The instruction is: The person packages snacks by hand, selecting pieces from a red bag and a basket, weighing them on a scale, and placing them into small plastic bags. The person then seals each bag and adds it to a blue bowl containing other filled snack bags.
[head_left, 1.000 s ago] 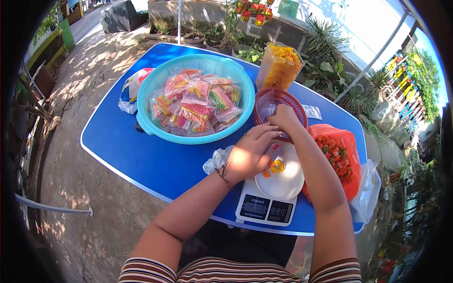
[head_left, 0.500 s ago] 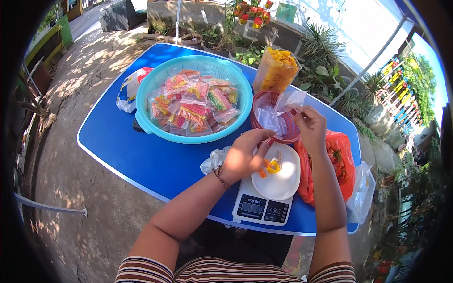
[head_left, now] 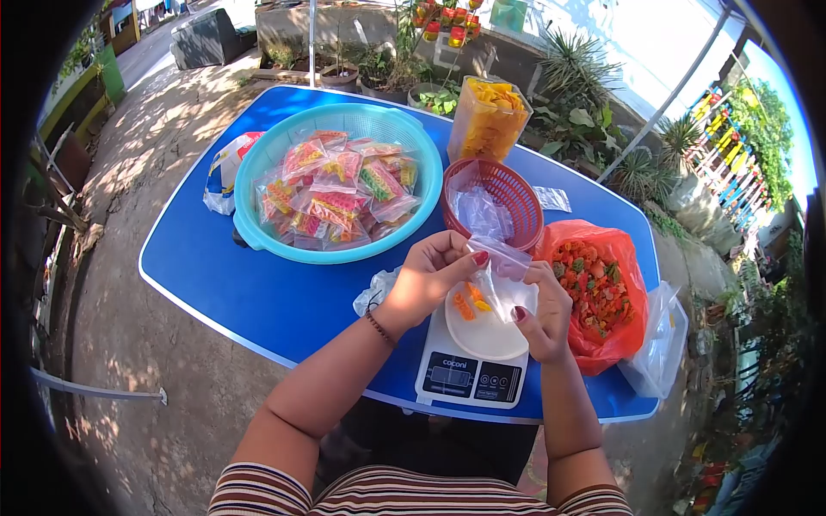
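Observation:
A small clear zip bag [head_left: 503, 277] hangs between my two hands above the kitchen scale [head_left: 473, 378]. My left hand [head_left: 434, 275] pinches its left top edge between thumb and finger. On the other side, my right hand [head_left: 548, 314] grips the bag with thumb and fingers. Beneath it, a few orange and yellow pasta-like pieces [head_left: 465, 305] lie on the scale's white plate [head_left: 486, 340], partly hidden by the bag. More clear bags [head_left: 482, 211] sit in the red plastic basket [head_left: 527, 193] just beyond my hands.
A turquoise basin [head_left: 249, 206] holds several filled packets [head_left: 340, 202]. Behind the red basket stands a clear container of yellow pieces [head_left: 488, 120]. At right are an orange bag of colourful pieces [head_left: 602, 288] and a clear plastic bag [head_left: 658, 344]. Crumpled plastic [head_left: 374, 292] lies left of the scale.
My right hand has come down from the red basket with the clear bag, now over the scale. My left hand has taken hold of the bag too. The view has shifted slightly.

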Motion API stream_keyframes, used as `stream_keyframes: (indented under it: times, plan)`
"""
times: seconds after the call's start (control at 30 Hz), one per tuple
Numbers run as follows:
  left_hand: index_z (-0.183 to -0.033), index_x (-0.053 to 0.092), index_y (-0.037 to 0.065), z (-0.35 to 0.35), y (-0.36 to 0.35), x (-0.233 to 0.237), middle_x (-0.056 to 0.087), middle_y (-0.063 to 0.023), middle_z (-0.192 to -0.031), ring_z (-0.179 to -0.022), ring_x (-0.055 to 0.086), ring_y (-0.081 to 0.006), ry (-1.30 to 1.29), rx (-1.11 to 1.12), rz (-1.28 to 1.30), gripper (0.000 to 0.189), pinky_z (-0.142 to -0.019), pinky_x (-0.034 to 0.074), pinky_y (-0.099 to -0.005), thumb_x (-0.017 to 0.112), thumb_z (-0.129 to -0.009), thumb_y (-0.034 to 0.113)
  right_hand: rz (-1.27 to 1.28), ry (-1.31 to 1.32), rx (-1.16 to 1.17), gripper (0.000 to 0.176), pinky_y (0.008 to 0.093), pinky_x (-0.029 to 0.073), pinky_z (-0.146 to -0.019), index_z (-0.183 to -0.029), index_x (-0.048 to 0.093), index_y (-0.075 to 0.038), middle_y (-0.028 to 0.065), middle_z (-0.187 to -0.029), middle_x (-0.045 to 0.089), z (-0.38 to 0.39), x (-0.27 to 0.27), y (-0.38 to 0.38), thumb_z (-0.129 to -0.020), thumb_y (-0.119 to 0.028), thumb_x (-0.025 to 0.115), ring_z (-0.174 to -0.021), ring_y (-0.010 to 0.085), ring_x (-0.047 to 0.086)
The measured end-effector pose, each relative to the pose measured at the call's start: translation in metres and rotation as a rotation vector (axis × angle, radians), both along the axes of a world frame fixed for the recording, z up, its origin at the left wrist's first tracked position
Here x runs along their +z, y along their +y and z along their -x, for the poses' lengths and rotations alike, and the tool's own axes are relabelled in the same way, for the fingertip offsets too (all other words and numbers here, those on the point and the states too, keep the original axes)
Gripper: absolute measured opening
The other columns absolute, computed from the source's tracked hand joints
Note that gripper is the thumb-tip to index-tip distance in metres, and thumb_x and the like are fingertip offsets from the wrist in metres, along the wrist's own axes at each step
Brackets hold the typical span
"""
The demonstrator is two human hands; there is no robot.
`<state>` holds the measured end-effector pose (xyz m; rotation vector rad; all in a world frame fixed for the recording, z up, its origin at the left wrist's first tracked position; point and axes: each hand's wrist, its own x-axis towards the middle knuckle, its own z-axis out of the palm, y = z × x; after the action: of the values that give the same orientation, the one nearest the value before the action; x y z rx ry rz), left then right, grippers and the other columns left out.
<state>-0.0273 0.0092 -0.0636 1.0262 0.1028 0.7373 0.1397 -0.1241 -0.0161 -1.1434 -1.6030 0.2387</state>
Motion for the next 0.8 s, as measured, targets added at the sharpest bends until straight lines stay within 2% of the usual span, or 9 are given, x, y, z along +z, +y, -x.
stream_keyframes:
  times: [0.1,0.2,0.3,0.33,0.43,0.47,0.6,0.67,0.8]
  plan:
    - [-0.1,0.06,0.004,0.001,-0.01,0.009,0.072,-0.0048,-0.095,-0.091,0.067,-0.0074,-0.017,0.092,-0.087,0.01,-0.083,0.054,-0.0234,0.068,-0.099,0.009,-0.009,0.25,-0.01,0.026,0.0332,0.047,-0.078,-0.107,0.068,0.005,0.0148,-0.097,0.069,0.003,-0.007,-0.005,-0.082,0.004,0.07,-0.087,0.0218,0.06]
    - [-0.103,0.062,0.002,0.008,-0.015,0.014,0.074,-0.0086,-0.101,-0.092,0.069,-0.011,0.12,0.139,-0.295,0.012,-0.086,0.054,-0.0257,0.069,-0.097,0.009,-0.08,0.159,-0.201,0.018,0.0305,0.047,-0.074,-0.103,0.069,0.003,0.0133,-0.094,0.069,-0.003,-0.032,-0.003,-0.085,0.003,0.071,-0.082,0.0212,0.061]
    - [-0.109,0.066,-0.002,0.002,-0.022,0.021,0.074,-0.0108,-0.104,-0.095,0.07,-0.0155,0.025,0.186,-0.468,0.017,-0.088,0.055,-0.0282,0.069,-0.097,0.01,-0.182,-0.07,-0.226,0.016,0.0291,0.047,-0.071,-0.099,0.069,0.002,0.0122,-0.092,0.069,0.0,-0.025,-0.005,-0.084,0.004,0.073,-0.078,0.0211,0.062]
    - [-0.113,0.073,-0.002,-0.003,-0.022,0.017,0.074,-0.0107,-0.11,-0.094,0.07,-0.0121,-0.011,0.157,-0.463,0.022,-0.084,0.055,-0.0253,0.07,-0.096,0.012,-0.201,-0.144,-0.218,0.019,0.0309,0.048,-0.07,-0.1,0.069,0.001,0.0116,-0.091,0.07,0.001,-0.023,-0.005,-0.082,0.003,0.075,-0.078,0.0226,0.063]
    - [-0.109,0.074,-0.003,0.006,-0.028,0.024,0.075,-0.0144,-0.109,-0.097,0.071,-0.0185,0.188,0.119,-0.291,0.02,-0.085,0.056,-0.0296,0.068,-0.098,0.013,-0.176,-0.116,-0.303,0.022,0.0331,0.049,-0.07,-0.102,0.068,0.001,0.0129,-0.093,0.07,0.004,-0.026,-0.008,-0.081,0.003,0.075,-0.079,0.0237,0.063]
    - [-0.106,0.076,-0.002,0.01,-0.026,0.025,0.076,-0.0148,-0.104,-0.092,0.072,-0.0184,0.248,0.137,-0.277,0.019,-0.083,0.056,-0.0281,0.073,-0.094,0.013,-0.141,-0.044,-0.307,0.025,0.0355,0.05,-0.072,-0.103,0.068,0.0,0.0138,-0.095,0.069,0.006,-0.026,-0.01,-0.079,0.004,0.075,-0.082,0.0261,0.063]
    - [-0.095,0.077,0.004,0.012,-0.022,0.026,0.078,-0.0084,-0.093,-0.083,0.072,-0.0167,0.23,0.484,-0.887,0.015,-0.075,0.054,-0.0273,0.082,-0.084,0.013,-0.324,-0.261,-0.428,0.025,0.0358,0.049,-0.074,-0.101,0.068,-0.002,0.0109,-0.097,0.068,0.007,-0.017,-0.011,-0.077,0.002,0.071,-0.084,0.0278,0.061]
    - [-0.087,0.076,0.009,0.01,-0.022,0.026,0.077,-0.0042,-0.087,-0.079,0.071,-0.0161,0.153,0.691,-1.236,0.014,-0.071,0.052,-0.0277,0.085,-0.078,0.014,-0.366,-0.327,-0.382,0.025,0.0351,0.049,-0.074,-0.1,0.069,-0.005,0.0095,-0.097,0.068,0.013,-0.019,-0.015,-0.076,0.0,0.071,-0.083,0.0265,0.06]
    - [-0.087,0.073,0.016,0.008,-0.028,0.028,0.076,0.0042,-0.089,-0.076,0.067,-0.0147,0.135,0.776,-1.349,0.02,-0.069,0.051,-0.0312,0.084,-0.071,0.016,-0.358,-0.394,-0.299,0.027,0.0343,0.048,-0.074,-0.099,0.071,-0.009,0.0066,-0.101,0.069,0.021,-0.023,-0.02,-0.073,-0.004,0.07,-0.085,0.0239,0.062]
